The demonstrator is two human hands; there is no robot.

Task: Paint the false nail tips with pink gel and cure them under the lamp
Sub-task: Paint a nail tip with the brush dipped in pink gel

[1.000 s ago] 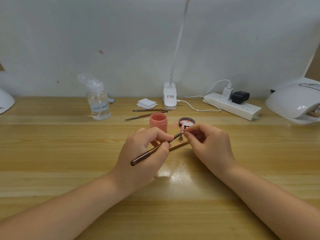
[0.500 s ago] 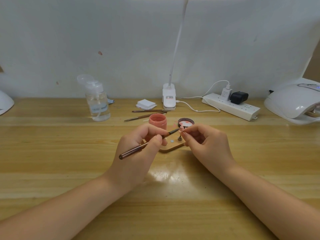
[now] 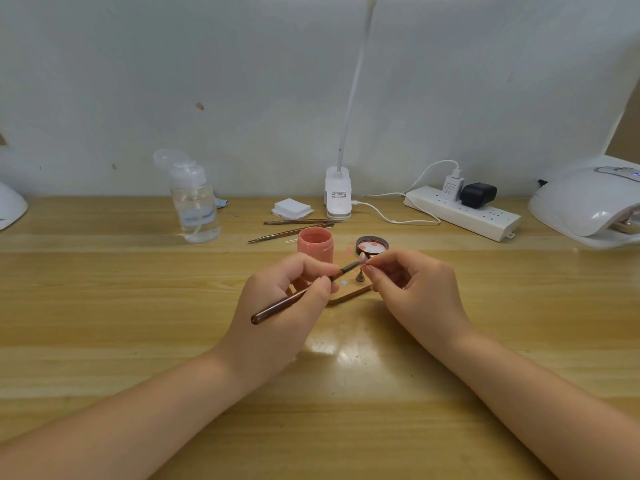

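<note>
The left hand (image 3: 277, 306) grasps the brush (image 3: 301, 296) like a pen, its bristles on the tip (image 3: 363, 258), which the right hand (image 3: 415, 289) pinches steady at table centre so the stroke lands cleanly. The pot (image 3: 316, 249) and its lid (image 3: 372, 244) sit at twelve o'clock, close for reloading. The lamp (image 3: 588, 206) waits at two o'clock for curing.

A clear pump bottle (image 3: 195, 206) stands at ten o'clock on the wooden table (image 3: 104, 306), its cap flipped open. At twelve o'clock a white clip lamp (image 3: 338, 194) rises on a thin neck, with a small stack of white pads (image 3: 292, 207) just left of it. A white power strip (image 3: 464, 213) lies at one o'clock, carrying a white charger (image 3: 452, 188) and a black adapter (image 3: 478, 195).
</note>
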